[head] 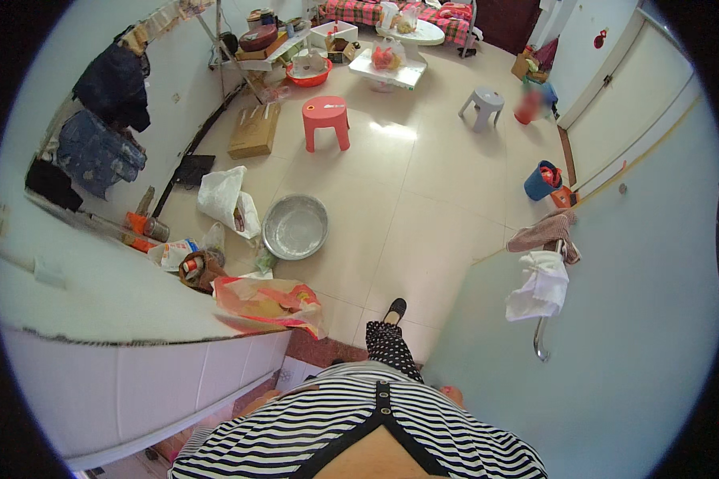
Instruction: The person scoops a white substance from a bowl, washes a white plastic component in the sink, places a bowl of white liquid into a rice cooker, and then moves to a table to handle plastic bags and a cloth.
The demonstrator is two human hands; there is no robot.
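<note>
Only a small part of my right hand (452, 394) shows, low beside my striped top and near the frosted glass door; its fingers are mostly hidden. On the other side a bit of skin, my left hand or forearm (257, 403), shows past the top's edge, close to the white tiled wall. Whether either hand holds anything cannot be seen. One foot in a black shoe (398, 308) is forward on the tiled floor. Ahead lie a red and clear plastic bag (269, 302), a metal basin (295, 227) and a white plastic bag (223, 194).
A red stool (326, 111) and a grey stool (484, 102) stand farther off, with a cardboard box (254, 130) at left. A white towel (538, 286) and a brown cloth (539, 232) hang on the door handle. A blue bin (541, 182) stands by the right wall.
</note>
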